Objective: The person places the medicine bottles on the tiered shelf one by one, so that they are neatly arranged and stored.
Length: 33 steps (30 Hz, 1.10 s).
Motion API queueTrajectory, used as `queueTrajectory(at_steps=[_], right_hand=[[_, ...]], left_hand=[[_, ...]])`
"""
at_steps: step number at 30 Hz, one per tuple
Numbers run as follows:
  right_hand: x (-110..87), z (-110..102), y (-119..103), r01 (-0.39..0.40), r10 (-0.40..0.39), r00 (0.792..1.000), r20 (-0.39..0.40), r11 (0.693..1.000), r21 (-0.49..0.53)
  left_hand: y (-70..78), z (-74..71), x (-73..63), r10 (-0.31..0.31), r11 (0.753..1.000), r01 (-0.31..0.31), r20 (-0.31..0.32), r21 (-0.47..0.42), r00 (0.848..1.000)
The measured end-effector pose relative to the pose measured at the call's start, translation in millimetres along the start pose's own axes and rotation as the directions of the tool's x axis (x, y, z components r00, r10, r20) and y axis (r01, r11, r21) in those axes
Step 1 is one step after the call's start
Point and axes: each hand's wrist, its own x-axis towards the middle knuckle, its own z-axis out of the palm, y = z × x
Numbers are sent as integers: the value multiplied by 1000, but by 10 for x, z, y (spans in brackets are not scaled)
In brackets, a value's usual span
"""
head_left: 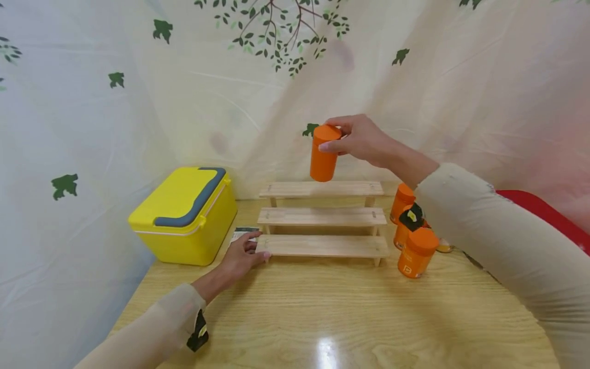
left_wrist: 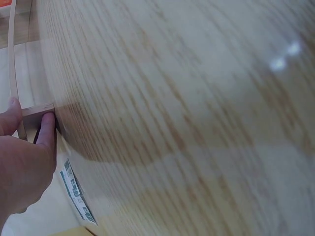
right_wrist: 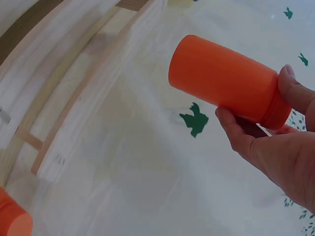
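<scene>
Orange from lid to base, a jar (head_left: 322, 166) is up in the air over the top step of the rack (head_left: 322, 217), not touching the wood, its lid end up and its body leaning slightly. The right hand (head_left: 361, 139) grips it around the lid end, thumb on one side and fingers on the other; the right wrist view shows its base free.

Pale wood makes up the rack, with three bare steps rising towards the back. At its left end, the left hand (head_left: 239, 256) pinches the lowest step, thumb on the board and a finger against the leg under it.

Three more jars (head_left: 417, 253), also orange, stand in a line just beside the rack's right end; the nearest bears a white mark, and the right sleeve (head_left: 498, 241) partly covers the others. Left of the rack is a yellow box (head_left: 216, 230) with a grey-blue handle, its lid down. Between box and rack lies a small printed card (head_left: 245, 230), partly behind the left hand.

Beneath the rack is a wood-grained table (head_left: 322, 302); behind it hangs a pale cloth (head_left: 258, 143) printed with green leaves.
</scene>
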Motion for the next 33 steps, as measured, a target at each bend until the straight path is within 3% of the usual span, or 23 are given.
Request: queueTrajectory(at_steps=[12,24,33], right_hand=[[407,391,35,37,-38,999,18,998,57],[565,683,74,-14,10,999,50,996,91],[643,753,67,-43,39,998,56,996,77]], left_hand=[[-3,-24,26,-14,999,15,-7,31,1000],[-26,9,35,-40,999,41,-14,26,999],[-7,-5,28,-5,999,6,-5,32,1000]])
